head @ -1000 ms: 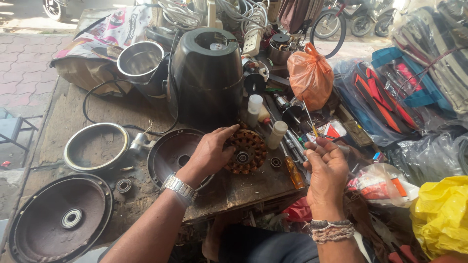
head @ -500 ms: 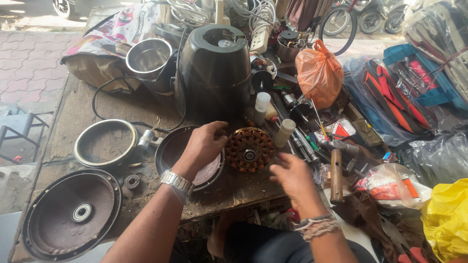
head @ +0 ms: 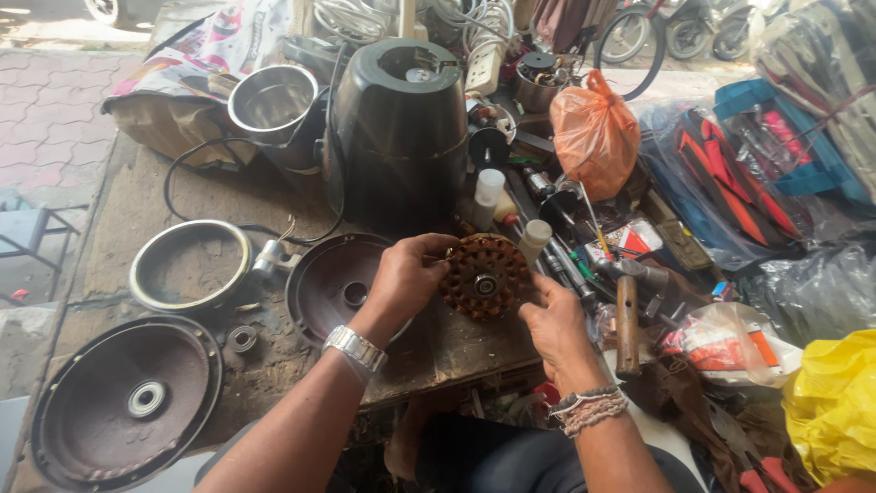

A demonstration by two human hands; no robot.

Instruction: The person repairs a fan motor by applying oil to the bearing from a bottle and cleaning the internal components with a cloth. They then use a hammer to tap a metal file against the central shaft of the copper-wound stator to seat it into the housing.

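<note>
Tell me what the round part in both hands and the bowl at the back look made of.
Round part: apparently copper windings on a rusty steel core, orange-brown and dull. Bowl: likely stainless steel, shiny with bright reflections.

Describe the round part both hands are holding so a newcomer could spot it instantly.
Start at the tall black appliance housing at the bench's back. Directly in front, the left hand and right hand grip a rusty orange-brown toothed disc with a central hub. The neighbouring dark round covers are larger and smooth.

both forearms reach forward; left hand and right hand curl toward each other, fingers bent, wrists banded.
</note>
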